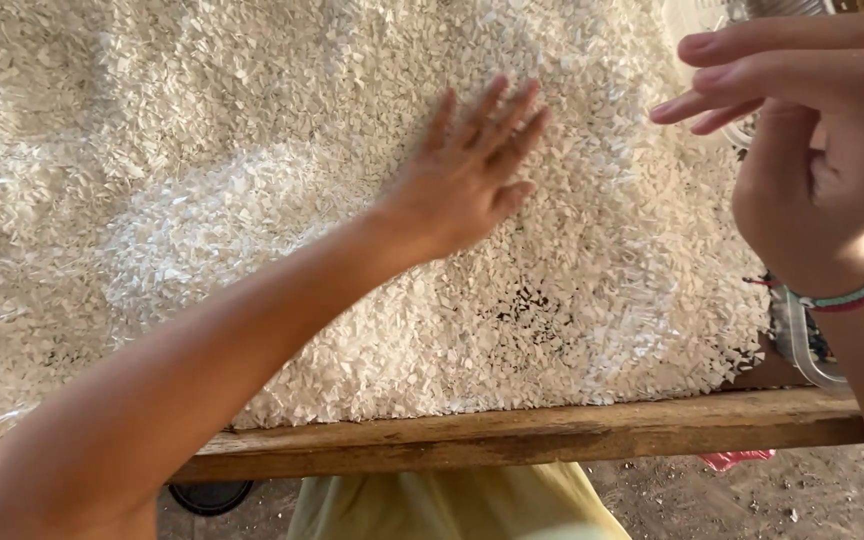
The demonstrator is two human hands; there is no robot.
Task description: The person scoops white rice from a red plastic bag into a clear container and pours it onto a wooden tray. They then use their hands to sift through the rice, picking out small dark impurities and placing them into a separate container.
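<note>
While the left forearm stretches from the lower left corner up toward the middle of the frame, the left hand (pixel 467 180) lies palm down on a broad bed of white flakes (pixel 202 200). Its wrist is bent slightly back, and its fingers are extended and spread a little, pointing to the upper right. The hand is flat and unclenched, pressing on the flakes and gripping nothing.

At the right edge of the frame the right hand (pixel 812 150) is raised above the surface, with its wrist near the middle right and the forearm dropping to the lower right corner. Its fingers (pixel 752 45) curl loosely to the left, the palm turned partly toward the camera. The hand is half open; I cannot see anything held in it. Beaded bracelets (pixel 857 290) in teal and red circle the wrist.

White flakes fill nearly all of the upper frame, heaped unevenly, with a small dark patch (pixel 532 300) showing through just below the left hand. A worn wooden edge (pixel 552 430) runs along the bottom of the heap. Beneath the right wrist, at the heap's lower right corner, sits a clear plastic container (pixel 802 345). Yellow cloth (pixel 452 505) shows at the bottom centre, below the wood.
</note>
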